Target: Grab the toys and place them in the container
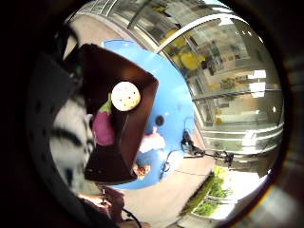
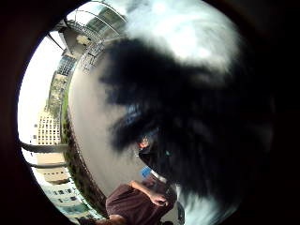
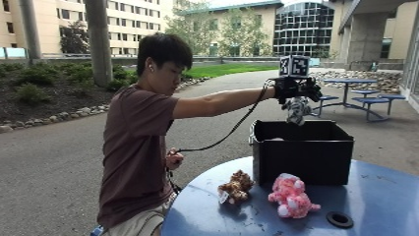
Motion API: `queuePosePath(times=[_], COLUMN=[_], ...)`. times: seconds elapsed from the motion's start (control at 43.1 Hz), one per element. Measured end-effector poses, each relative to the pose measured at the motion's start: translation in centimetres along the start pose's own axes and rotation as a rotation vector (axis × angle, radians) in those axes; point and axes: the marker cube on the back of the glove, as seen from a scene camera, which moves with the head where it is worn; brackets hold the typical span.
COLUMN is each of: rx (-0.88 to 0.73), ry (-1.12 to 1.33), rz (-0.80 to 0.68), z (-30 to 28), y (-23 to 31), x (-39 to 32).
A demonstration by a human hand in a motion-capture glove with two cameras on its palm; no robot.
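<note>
In the outside view my gloved right hand is stretched out above the black container and holds a black-and-white striped plush toy that dangles over the open top. The little finger side palm view looks down into the container: a purple eggplant toy and a cream spotted ball lie inside, and the striped plush hangs close to the palm. On the blue table in front of the container lie a pink plush and a small brown plush.
A black ring sits on the table near its front edge. The person's bare hand stays at the waist holding a cable. Picnic tables stand far behind on the pavement.
</note>
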Motion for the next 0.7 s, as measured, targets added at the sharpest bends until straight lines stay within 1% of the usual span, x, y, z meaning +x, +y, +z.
queuePosePath(times=[0.093,0.232,0.418,0.534,0.697], rx=[-0.045,-0.055,-0.104,-0.106,-0.117], ry=[-0.003,-0.045,0.014,0.012,-0.019], rz=[-0.002,-0.001,0.079,0.133,0.163], z=[0.1,0.1,-0.3,-0.3,1.7], y=[-0.6,1.5,6.6,9.7,13.5], x=[-1.0,3.1,11.7,16.0,20.9])
